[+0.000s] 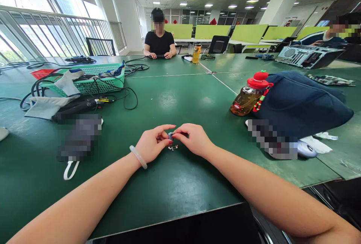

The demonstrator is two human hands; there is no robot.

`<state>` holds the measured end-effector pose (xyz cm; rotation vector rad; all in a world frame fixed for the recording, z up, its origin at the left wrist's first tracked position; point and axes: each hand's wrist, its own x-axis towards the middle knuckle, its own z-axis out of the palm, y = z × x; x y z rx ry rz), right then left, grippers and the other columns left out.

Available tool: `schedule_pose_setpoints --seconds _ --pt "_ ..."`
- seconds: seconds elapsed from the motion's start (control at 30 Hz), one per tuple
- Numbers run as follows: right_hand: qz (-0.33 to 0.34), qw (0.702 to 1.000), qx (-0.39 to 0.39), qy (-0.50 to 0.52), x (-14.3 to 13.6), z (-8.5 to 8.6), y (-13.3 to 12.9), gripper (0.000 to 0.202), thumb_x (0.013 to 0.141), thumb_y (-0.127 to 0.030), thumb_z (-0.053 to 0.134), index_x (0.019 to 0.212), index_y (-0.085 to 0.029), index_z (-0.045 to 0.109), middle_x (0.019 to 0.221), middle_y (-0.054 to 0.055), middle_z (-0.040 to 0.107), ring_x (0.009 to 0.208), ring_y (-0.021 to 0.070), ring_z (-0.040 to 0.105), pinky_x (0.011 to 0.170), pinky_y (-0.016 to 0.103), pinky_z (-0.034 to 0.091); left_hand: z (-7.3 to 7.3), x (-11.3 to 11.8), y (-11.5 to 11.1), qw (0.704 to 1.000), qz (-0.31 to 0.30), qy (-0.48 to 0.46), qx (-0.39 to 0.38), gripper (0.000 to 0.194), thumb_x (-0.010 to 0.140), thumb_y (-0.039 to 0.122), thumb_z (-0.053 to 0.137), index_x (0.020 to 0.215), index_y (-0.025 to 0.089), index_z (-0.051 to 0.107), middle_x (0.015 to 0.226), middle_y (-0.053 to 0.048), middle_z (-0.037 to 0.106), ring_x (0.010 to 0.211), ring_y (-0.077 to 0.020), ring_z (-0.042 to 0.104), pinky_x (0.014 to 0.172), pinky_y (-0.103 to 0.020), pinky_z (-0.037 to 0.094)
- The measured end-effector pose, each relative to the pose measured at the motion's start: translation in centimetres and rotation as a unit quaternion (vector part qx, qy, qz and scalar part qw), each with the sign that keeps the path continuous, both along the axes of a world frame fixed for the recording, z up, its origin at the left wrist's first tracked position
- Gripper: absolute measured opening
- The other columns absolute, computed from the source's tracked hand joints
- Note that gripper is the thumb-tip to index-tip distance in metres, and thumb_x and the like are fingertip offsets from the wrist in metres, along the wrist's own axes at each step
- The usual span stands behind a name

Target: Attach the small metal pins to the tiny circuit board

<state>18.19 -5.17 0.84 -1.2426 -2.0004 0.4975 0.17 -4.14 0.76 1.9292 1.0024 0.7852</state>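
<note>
Between the fingertips of both hands is a small grey piece [170, 135], too small and too covered to name its kind. My left hand [152, 144], with a pale bangle on its wrist, pinches it from the left, index finger stretched over the top. From the other side the thumb and fingers of my right hand [194, 138] close on the same piece. Just below the fingertips, a tiny white-and-dark part [173, 147] lies on the green table [166, 183].
On the left are a green basket [98, 84] with cables and gloves, and a blurred dark phone-like object [80, 136]. To the right stand a tilted drink bottle [246, 97], a navy bag [301, 101] and another blurred item [270, 138]. A person [159, 42] sits opposite.
</note>
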Motion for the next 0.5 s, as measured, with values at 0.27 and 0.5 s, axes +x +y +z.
schedule_pose_setpoints --seconds 0.27,0.5 --pt "-0.003 1.0 0.015 -0.008 0.07 0.03 -0.08 0.012 0.079 -0.027 0.058 0.073 -0.02 0.067 0.07 0.0 0.064 0.067 0.0111 0.054 0.067 0.023 0.041 0.02 -0.07 0.06 1.0 0.002 -0.006 -0.005 0.043 0.074 0.021 0.056 0.117 0.021 0.052 0.07 0.002 0.061 0.069 -0.0145 0.063 0.072 -0.03 0.051" --pt "0.016 1.0 -0.019 0.011 0.07 -0.27 -0.01 0.012 0.079 -0.028 0.056 0.076 -0.02 0.064 0.07 0.0 0.06 0.062 0.0096 0.051 0.06 0.022 0.04 0.02 -0.12 -0.11 1.0 -0.006 0.002 0.013 0.042 0.073 0.021 0.057 0.115 0.02 0.053 0.068 0.002 0.06 0.065 -0.0133 0.061 0.068 -0.028 0.05"
